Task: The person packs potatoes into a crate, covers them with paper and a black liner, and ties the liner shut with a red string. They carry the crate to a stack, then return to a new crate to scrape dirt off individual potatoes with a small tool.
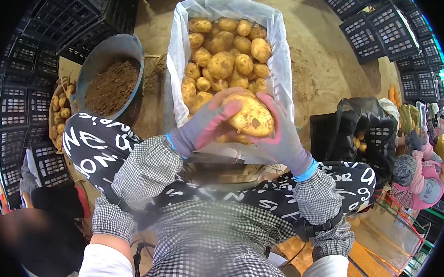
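Note:
Between both hands I hold a large potato with a dark dirt patch on its skin. My left hand, in a grey and pink glove, is closed round its left side. On its right side my right hand, gloved the same way, grips it with the fingers curled. The potato is above the near end of a crate lined with a white sheet. Many loose potatoes fill the crate beyond my hands; those directly below are partly hidden.
Left of the crate stands a blue-grey tub of brown soil, with a basket of potatoes beside it. A black bag with a few potatoes is at right. Stacked black crates line both sides. Other people sit nearby.

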Motion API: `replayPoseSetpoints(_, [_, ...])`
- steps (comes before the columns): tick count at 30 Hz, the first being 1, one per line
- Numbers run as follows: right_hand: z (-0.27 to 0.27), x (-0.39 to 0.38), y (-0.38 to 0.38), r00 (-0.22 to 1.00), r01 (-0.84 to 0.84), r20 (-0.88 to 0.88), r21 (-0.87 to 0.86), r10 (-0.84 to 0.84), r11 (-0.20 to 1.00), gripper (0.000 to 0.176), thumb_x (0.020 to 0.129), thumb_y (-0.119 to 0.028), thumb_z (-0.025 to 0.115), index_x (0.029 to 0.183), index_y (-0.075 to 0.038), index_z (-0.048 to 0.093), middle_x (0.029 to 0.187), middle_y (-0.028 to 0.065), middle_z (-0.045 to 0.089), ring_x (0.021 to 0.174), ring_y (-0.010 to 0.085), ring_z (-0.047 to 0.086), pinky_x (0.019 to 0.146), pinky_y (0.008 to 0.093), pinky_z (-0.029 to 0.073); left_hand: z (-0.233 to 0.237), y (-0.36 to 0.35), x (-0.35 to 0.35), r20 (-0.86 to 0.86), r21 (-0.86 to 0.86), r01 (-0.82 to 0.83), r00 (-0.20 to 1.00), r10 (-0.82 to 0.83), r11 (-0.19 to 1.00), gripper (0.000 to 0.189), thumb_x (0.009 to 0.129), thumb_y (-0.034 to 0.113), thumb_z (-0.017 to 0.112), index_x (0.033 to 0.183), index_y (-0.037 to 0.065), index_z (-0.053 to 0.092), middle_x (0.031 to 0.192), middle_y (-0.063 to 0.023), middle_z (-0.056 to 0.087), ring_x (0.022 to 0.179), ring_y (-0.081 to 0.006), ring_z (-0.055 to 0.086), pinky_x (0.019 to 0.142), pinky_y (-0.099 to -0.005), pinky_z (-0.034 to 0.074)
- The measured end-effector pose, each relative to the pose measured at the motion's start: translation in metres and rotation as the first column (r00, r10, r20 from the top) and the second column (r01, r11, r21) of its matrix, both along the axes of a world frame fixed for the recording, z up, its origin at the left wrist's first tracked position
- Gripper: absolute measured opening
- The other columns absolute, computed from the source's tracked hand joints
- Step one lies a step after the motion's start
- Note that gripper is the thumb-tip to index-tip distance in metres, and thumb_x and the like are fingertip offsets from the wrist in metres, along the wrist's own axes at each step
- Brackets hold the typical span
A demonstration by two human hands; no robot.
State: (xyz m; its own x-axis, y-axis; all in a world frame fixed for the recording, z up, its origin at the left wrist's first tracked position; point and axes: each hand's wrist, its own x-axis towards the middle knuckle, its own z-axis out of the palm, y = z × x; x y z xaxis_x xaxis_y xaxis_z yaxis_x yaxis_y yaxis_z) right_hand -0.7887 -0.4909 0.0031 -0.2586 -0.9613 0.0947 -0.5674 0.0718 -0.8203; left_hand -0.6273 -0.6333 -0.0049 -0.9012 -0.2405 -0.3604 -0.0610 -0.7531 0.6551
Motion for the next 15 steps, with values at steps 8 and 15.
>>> replayPoseSetpoints(8, [0.000, 0.006, 0.004, 0.994, 0.098, -0.039, -0.057, -0.100, 0.994, 0.065, 0.075, -0.022, 0.077, 0.132, -0.004, 0.050, 0.128, 0.0185, 0.054, 0.118, 0.0337, 0.054, 0.100, 0.0381, 0.044, -0.003, 0.010, 0.003, 0.044, -0.162, -0.060, 0.997, 0.068, 0.985, 0.084, 0.084, 0.038, 0.075, 0.148, 0.013, 0.027, 0.134, -0.0091, 0.046, 0.117, -0.0202, 0.054, 0.090, -0.0346, 0.054])
replayPoseSetpoints(15, [-0.018, -0.001, 0.000, 0.898, 0.225, 0.386, 0.004, -0.209, 0.974, 0.052, 0.098, -0.040, 0.051, 0.127, 0.002, 0.051, 0.121, 0.0129, 0.058, 0.102, 0.0220, 0.061, 0.084, 0.0306, 0.050, -0.012, 0.011, 0.006, -0.040, -0.196, -0.097, 0.995, 0.091, 0.976, 0.085, 0.082, 0.022, 0.078, 0.148, 0.007, 0.027, 0.136, -0.0089, 0.044, 0.121, -0.0200, 0.051, 0.098, -0.0339, 0.049])
